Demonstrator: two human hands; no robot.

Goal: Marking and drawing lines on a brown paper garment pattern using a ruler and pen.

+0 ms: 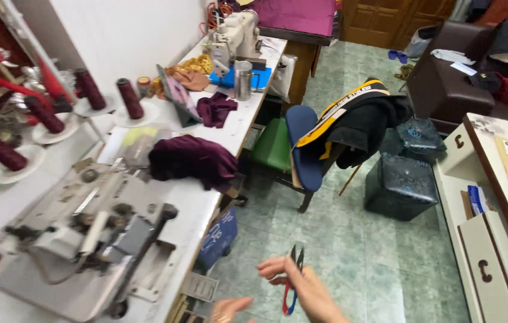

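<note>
Right hand point(304, 287), right of sewing table point(206, 203), fingers pinched round small snips point(293, 278), blades up. Left hand point(227, 309) below, loosely open, empty. Snips likely light, rigid, sharp; safest grip at red-blue handle.

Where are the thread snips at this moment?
In the head view, the thread snips are at bottom centre, held blades-up in the right hand over the green tiled floor, right of the sewing table.
</note>
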